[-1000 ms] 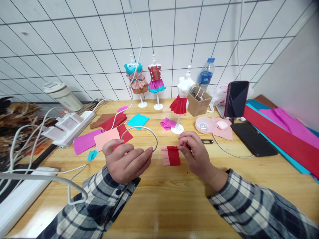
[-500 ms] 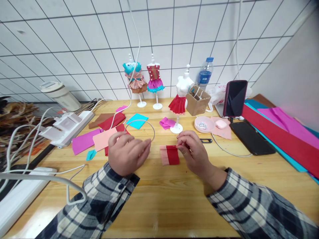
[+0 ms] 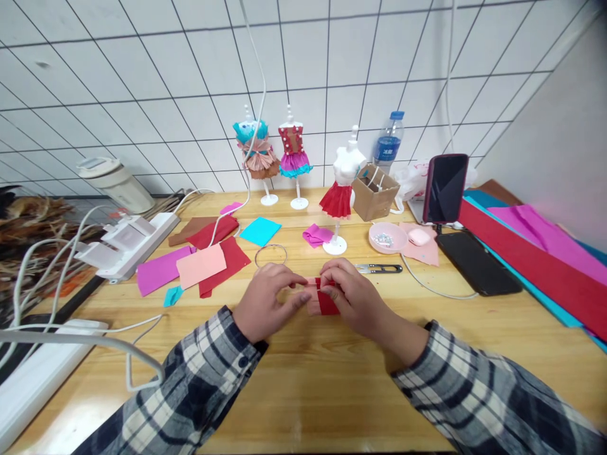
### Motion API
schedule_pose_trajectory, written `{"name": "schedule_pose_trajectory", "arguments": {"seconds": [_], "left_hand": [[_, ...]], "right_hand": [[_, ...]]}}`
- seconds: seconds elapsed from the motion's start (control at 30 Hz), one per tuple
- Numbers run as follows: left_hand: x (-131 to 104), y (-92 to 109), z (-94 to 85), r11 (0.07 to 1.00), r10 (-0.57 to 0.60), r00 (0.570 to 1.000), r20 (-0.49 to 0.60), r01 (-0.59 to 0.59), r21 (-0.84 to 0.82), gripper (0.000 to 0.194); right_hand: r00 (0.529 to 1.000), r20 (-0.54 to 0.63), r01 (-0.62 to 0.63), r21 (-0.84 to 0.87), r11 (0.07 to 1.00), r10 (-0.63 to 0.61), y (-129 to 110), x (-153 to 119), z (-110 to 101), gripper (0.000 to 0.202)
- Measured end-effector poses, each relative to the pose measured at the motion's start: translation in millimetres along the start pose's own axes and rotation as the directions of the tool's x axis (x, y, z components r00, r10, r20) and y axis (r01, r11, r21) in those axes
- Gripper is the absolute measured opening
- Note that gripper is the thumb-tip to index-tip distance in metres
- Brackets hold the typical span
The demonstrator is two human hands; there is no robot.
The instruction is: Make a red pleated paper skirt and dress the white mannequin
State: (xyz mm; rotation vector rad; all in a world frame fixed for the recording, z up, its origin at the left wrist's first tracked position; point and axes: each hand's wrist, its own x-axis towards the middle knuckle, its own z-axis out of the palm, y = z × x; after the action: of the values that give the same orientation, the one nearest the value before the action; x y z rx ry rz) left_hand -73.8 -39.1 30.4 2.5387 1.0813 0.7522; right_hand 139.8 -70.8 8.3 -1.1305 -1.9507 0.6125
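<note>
A small piece of red and pink crepe paper (image 3: 328, 304) lies flat on the wooden table in front of me. At its upper right edge, my right hand (image 3: 355, 296) pinches the red part between thumb and fingers, which hide that edge. From the left comes my left hand (image 3: 272, 298), thumb and index finger apart, their tips at the pink side; I cannot tell whether they touch it. A thin ring (image 3: 270, 255) lies on the table just beyond my left hand. Thread snips (image 3: 379, 268) rest beyond my right hand.
A mannequin in a red skirt (image 3: 336, 199) stands ahead, near a small cardboard box (image 3: 375, 193) and a pink dish of beads (image 3: 389, 239). Two dressed mannequins stand behind. Paper pieces (image 3: 203, 265) and a power strip (image 3: 133, 246) are left; a phone (image 3: 478, 262) lies right.
My left hand has let go of the ring, which now lies on the table, and has moved right to the paper. My right hand has shifted slightly left, uncovering the snips.
</note>
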Motion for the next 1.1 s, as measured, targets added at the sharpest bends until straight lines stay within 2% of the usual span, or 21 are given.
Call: {"name": "schedule_pose_trajectory", "arguments": {"seconds": [0.13,0.37,0.57,0.67,0.77,0.83,0.9,0.97,1.03,1.1], "left_hand": [[-3,16,8.5,1.000,0.022,0.999,0.032,-0.021,-0.014,0.020],[-4,18,12.3,0.999,0.037,0.999,0.040,-0.037,-0.002,0.014],[-4,17,17.3,0.993,0.068,0.996,-0.051,-0.073,-0.093,0.014],[-3,18,15.7,0.979,0.056,0.993,-0.102,-0.075,-0.190,0.013],[-1,18,13.0,0.964,-0.001,0.988,-0.154,-0.040,-0.263,0.017],[0,18,11.9,0.958,-0.032,0.982,-0.188,-0.024,-0.284,0.019],[0,18,11.7,0.953,-0.038,0.980,-0.196,-0.023,-0.303,0.021],[-1,20,12.3,0.952,-0.045,0.980,-0.193,-0.017,-0.306,0.021],[-3,21,13.4,0.952,-0.057,0.981,-0.187,-0.003,-0.305,0.020],[-5,23,14.4,0.953,-0.062,0.981,-0.186,0.003,-0.302,0.018]], "right_hand": [[0.999,0.043,0.015,0.032,0.999,-0.016,1,-1,3,0.008],[0.998,0.057,0.008,0.041,0.999,-0.011,4,-1,5,0.009],[0.999,0.033,0.019,0.073,0.997,-0.022,2,0,5,0.008],[0.995,0.021,-0.098,0.228,0.969,0.095,-3,2,4,0.009],[0.948,0.128,-0.317,0.485,0.815,0.292,-6,2,6,0.015],[0.917,0.179,-0.393,0.566,0.725,0.358,-7,3,6,0.019],[0.912,0.108,-0.384,0.560,0.734,0.395,-6,3,5,0.026],[0.925,-0.078,-0.299,0.451,0.841,0.371,-5,3,0,0.033],[0.944,-0.251,-0.155,0.233,0.960,0.213,-6,1,-5,0.025],[0.955,-0.298,0.002,0.011,1.000,0.002,-9,-1,-8,0.009]]}}
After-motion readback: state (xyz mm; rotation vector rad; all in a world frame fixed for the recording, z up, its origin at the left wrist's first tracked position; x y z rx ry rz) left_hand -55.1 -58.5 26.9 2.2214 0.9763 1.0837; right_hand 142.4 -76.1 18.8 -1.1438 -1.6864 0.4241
